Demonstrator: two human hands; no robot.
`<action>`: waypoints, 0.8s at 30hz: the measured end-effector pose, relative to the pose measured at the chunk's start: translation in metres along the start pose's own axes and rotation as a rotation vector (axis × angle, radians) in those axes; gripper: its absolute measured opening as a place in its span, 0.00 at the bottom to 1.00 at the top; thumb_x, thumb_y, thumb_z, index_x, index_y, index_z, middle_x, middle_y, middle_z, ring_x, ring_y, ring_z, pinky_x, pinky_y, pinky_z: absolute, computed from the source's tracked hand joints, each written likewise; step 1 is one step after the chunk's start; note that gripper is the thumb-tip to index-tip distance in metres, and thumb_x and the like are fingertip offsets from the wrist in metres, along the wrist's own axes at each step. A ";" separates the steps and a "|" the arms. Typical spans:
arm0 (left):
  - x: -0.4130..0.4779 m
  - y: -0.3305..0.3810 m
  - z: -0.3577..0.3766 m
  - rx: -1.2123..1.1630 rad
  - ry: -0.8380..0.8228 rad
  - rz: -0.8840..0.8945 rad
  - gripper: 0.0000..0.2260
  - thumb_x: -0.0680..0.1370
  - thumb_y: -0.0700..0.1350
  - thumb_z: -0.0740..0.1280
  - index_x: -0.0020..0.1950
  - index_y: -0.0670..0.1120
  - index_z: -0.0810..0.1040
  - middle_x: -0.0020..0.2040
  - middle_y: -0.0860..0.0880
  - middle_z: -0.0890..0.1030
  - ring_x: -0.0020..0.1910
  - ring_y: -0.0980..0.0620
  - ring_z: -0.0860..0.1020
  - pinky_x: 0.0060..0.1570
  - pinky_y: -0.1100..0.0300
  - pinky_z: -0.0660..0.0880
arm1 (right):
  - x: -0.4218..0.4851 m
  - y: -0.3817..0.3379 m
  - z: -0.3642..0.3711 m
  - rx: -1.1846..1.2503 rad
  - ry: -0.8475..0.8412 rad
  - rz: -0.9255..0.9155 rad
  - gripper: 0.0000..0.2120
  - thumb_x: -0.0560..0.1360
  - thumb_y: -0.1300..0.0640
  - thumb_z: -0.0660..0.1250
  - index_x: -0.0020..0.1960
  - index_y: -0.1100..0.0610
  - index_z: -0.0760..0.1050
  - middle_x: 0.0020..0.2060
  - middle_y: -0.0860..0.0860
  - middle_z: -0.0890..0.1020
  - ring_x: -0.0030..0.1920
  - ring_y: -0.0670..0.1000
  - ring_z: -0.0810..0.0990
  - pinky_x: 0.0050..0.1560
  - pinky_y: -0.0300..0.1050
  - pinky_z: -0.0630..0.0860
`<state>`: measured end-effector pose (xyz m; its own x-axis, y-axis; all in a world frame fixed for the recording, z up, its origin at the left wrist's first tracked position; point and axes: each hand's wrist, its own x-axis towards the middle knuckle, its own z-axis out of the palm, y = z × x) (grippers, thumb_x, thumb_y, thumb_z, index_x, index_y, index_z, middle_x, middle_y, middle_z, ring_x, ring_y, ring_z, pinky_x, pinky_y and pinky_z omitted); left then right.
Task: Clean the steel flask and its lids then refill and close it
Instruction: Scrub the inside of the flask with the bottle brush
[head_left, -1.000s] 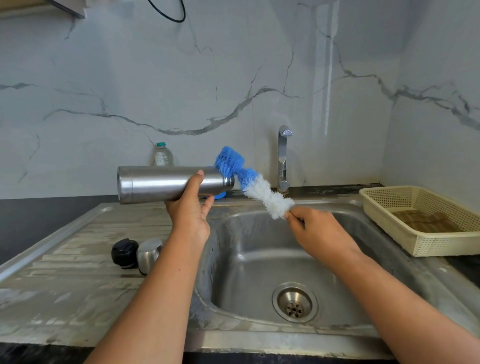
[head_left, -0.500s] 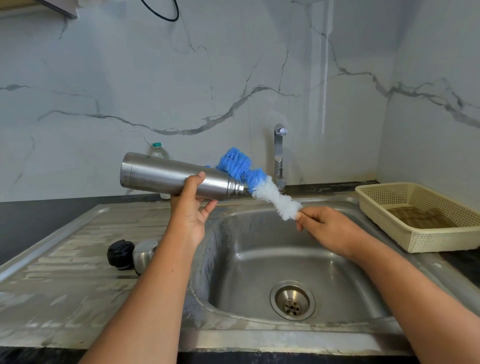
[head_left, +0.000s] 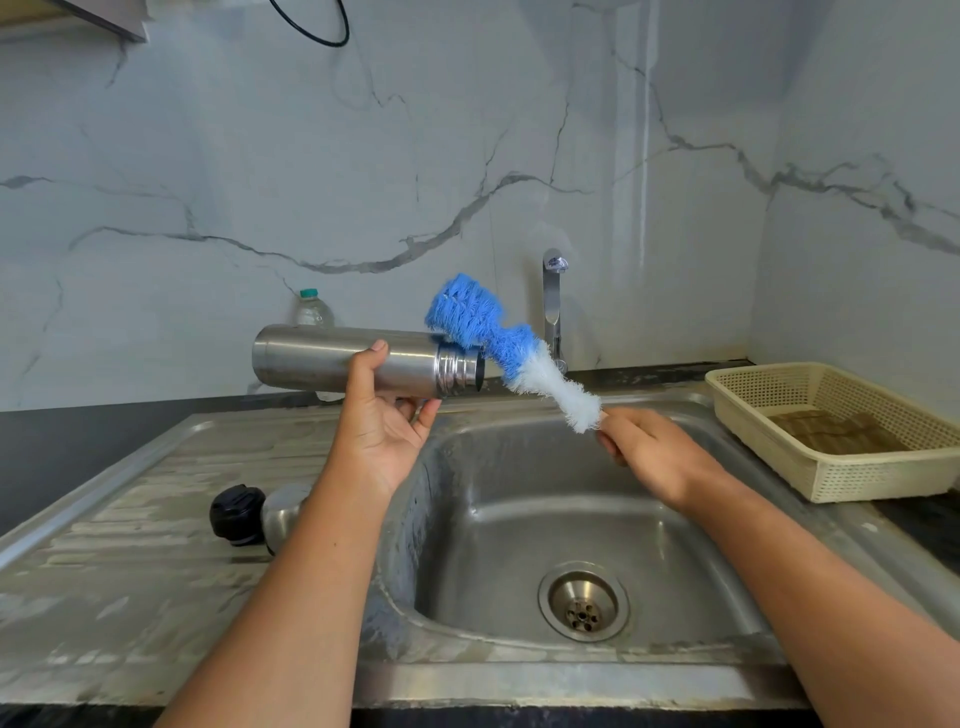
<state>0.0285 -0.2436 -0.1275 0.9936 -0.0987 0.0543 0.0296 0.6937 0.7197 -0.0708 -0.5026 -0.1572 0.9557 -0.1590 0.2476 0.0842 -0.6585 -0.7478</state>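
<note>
Over the sink (head_left: 519, 686), the left grip (head_left: 382, 426) curls round the steel flask (head_left: 322, 358) (brushed metal, level, threaded mouth facing right); the right grip (head_left: 649, 452) pinches a blue-and-white brush (head_left: 498, 348) beside that mouth. Black lid (head_left: 234, 514) and steel lid (head_left: 283, 512) lie on the drainboard (head_left: 130, 561).

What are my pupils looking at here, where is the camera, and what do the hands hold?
There is no machine: a person wears a camera on the head, looking down at their own hands over a kitchen sink. The left hand holds a steel flask sideways, mouth open. The right hand pinches the end of a blue and white bottle brush, whose head is at the flask's mouth, not inside. A black lid and a steel lid lie on the draining board. A cream basket stands to the right.
</note>
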 end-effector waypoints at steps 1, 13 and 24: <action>0.000 0.000 0.001 -0.010 -0.015 0.000 0.23 0.74 0.56 0.73 0.66 0.49 0.78 0.52 0.49 0.85 0.49 0.53 0.84 0.41 0.60 0.80 | 0.000 0.000 -0.001 -0.009 0.017 0.014 0.14 0.77 0.47 0.55 0.36 0.51 0.65 0.31 0.45 0.69 0.34 0.49 0.66 0.39 0.49 0.61; 0.002 -0.002 -0.002 -0.065 -0.177 -0.047 0.23 0.70 0.60 0.73 0.61 0.50 0.80 0.49 0.51 0.83 0.46 0.54 0.78 0.35 0.64 0.76 | -0.002 0.001 -0.003 -0.031 0.080 0.001 0.13 0.71 0.46 0.53 0.31 0.51 0.61 0.26 0.44 0.64 0.30 0.48 0.60 0.35 0.48 0.57; -0.004 0.000 0.002 -0.125 -0.331 -0.069 0.32 0.58 0.60 0.81 0.58 0.50 0.82 0.50 0.50 0.84 0.45 0.52 0.84 0.30 0.64 0.78 | -0.001 0.012 -0.005 -0.105 0.171 -0.015 0.13 0.70 0.45 0.52 0.32 0.51 0.62 0.26 0.45 0.65 0.30 0.50 0.61 0.34 0.49 0.57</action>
<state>0.0238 -0.2444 -0.1265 0.9004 -0.3600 0.2444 0.1288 0.7571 0.6405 -0.0720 -0.5143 -0.1627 0.8918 -0.2657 0.3661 0.0595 -0.7333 -0.6773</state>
